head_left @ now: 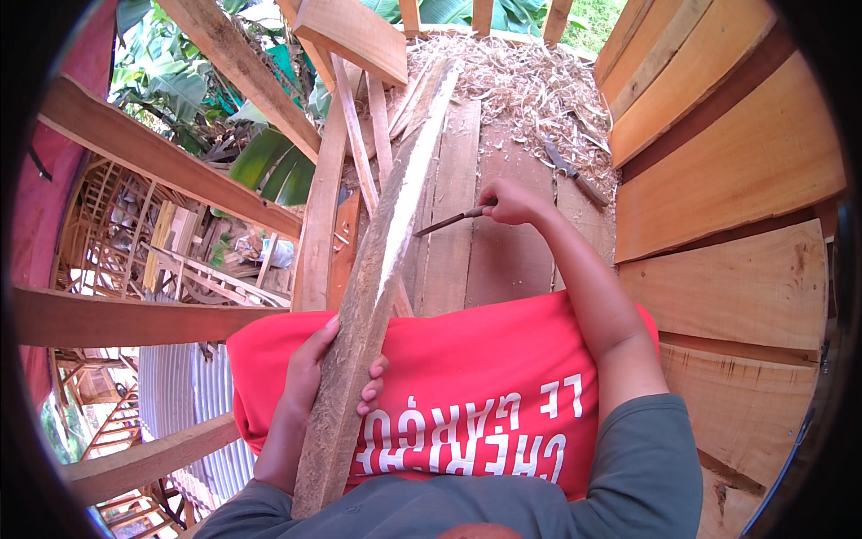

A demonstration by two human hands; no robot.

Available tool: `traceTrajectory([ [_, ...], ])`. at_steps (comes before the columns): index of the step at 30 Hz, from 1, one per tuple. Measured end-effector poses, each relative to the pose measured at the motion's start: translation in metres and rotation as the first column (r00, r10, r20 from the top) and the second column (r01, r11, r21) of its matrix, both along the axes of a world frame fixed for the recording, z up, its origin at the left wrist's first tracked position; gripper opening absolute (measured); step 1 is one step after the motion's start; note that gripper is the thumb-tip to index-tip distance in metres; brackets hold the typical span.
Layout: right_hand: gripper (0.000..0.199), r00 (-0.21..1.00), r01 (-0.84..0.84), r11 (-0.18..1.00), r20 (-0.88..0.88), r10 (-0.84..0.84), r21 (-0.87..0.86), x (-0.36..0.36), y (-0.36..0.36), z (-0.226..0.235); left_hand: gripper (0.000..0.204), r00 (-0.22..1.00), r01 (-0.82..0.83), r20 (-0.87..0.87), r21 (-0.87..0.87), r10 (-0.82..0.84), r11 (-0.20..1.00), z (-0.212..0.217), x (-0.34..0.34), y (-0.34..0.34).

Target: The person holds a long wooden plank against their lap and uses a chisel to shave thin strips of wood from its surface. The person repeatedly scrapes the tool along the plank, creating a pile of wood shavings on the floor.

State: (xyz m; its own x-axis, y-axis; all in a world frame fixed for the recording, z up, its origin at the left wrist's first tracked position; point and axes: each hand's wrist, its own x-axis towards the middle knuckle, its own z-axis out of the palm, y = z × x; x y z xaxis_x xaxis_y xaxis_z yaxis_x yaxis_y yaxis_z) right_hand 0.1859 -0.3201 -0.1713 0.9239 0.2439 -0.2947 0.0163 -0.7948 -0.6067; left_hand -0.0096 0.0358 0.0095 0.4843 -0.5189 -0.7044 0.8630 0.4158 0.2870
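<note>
A long, rough wooden beam (361, 310) slopes from my lap toward the far shavings, its right side freshly cut pale along the upper part. Wrapped around its near end is my left hand (310, 364), with the thumb on one side and fingertips showing on the other. Off to the right of the beam, my right hand (510, 201) is closed on the handle of a knife (449, 222). Its narrow dark blade points left, with the tip at or very near the beam's pale side; whether they touch I cannot tell.
Curly wood shavings (539, 90) pile up at the far end of the plank floor (512, 260). A second bladed tool (575, 175) lies at their edge. A board wall (727, 189) stands close on the right, open wooden rails (153, 153) on the left. Red cloth (467, 346) covers my lap.
</note>
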Motion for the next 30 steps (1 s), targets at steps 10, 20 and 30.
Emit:
traceTrajectory([
  [10,0.025,0.986,-0.139,0.981,-0.074,0.150,0.136,0.006,-0.021,-0.006,0.057,1.000,-0.030,0.003,-0.022,0.030,0.999,-0.002,0.002,0.001],
  [20,0.027,0.997,-0.047,0.985,-0.048,0.056,0.167,0.010,-0.023,-0.013,0.054,0.994,-0.095,0.041,-0.056,0.097,0.994,-0.006,0.008,0.005],
  [30,0.027,0.966,0.218,0.976,0.144,-0.216,0.002,0.000,0.013,0.002,0.050,0.988,-0.149,0.044,0.013,0.148,0.989,-0.005,0.008,0.003],
])
